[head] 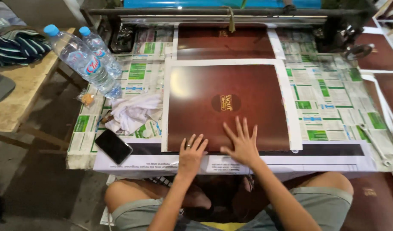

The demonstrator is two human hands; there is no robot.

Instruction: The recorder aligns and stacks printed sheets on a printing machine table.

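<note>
A large glossy dark brown printed sheet [213, 92] with a white border and a small oval gold emblem lies flat on the newspaper-covered table [329, 98]. My left hand [191, 155] rests flat on its near edge, fingers spread, a ring on one finger. Beside it, my right hand [242, 144] presses flat on the sheet with fingers spread. Neither hand holds anything. A second brown sheet [224, 42] lies farther back, partly under a machine's roller bar [205, 13].
Two plastic water bottles [83, 57] lie at the table's left, near a crumpled white cloth [132, 112] and a black phone [113, 146]. A metal wrench [376, 145] lies at the right. More brown sheets [387, 55] sit at the far right. A wooden bench [17, 94] stands left.
</note>
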